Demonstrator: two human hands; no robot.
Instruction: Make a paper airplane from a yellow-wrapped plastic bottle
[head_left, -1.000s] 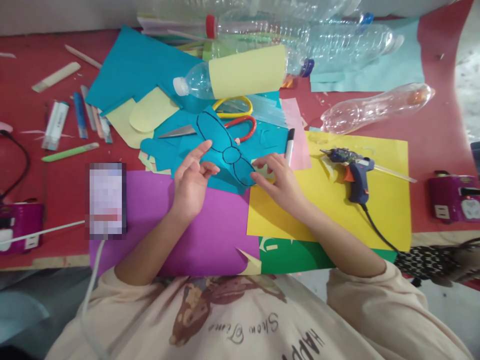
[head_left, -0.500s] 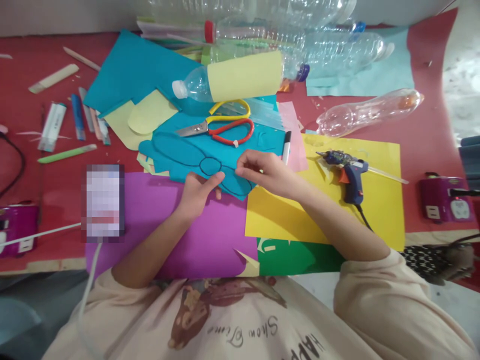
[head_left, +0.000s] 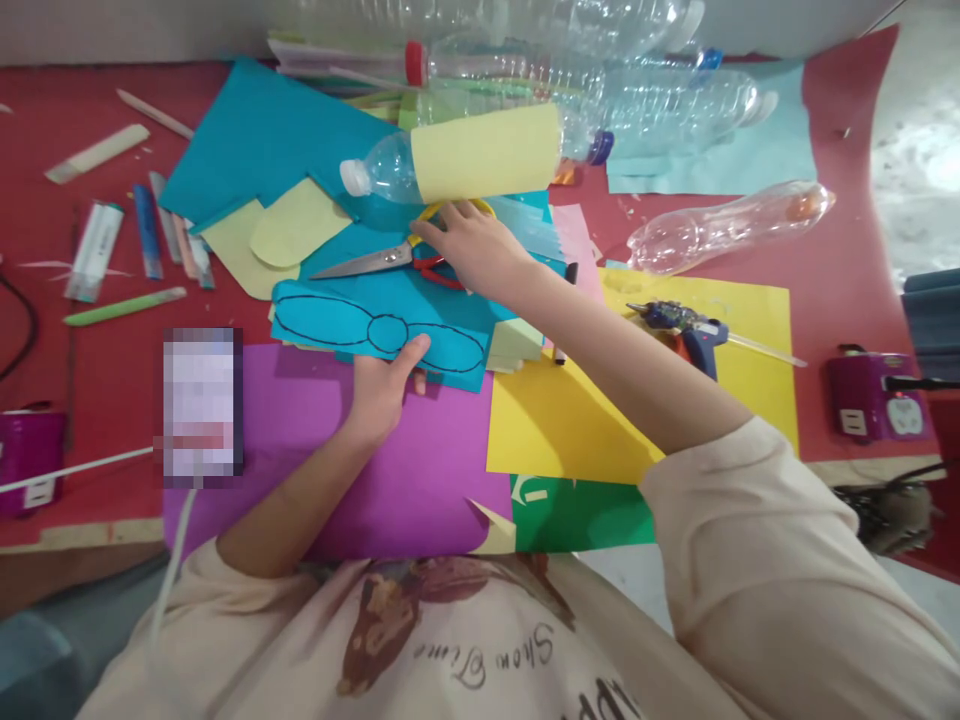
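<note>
One pair of scissors (head_left: 367, 262) lies under the right fingers (head_left: 450, 215), one outlined blue strip (head_left: 386, 333) under the left thumb (head_left: 412, 354). Rightward of the fingers: one glue gun (head_left: 686, 318); leftward, one phone (head_left: 201, 400); just beyond, one paper-wrapped bottle (head_left: 487, 155).

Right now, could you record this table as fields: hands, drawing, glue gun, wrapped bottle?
Left hand: holding blue paper, thumb on top
Right hand: over the handle end of scissors; grip unclear
Drawing: on the blue paper, two long black loops joined by a small circle
Hot glue gun: on yellow paper, glue stick jutting from its rear
Wrapped bottle: lying down, white cap, pale yellow paper around it
</note>
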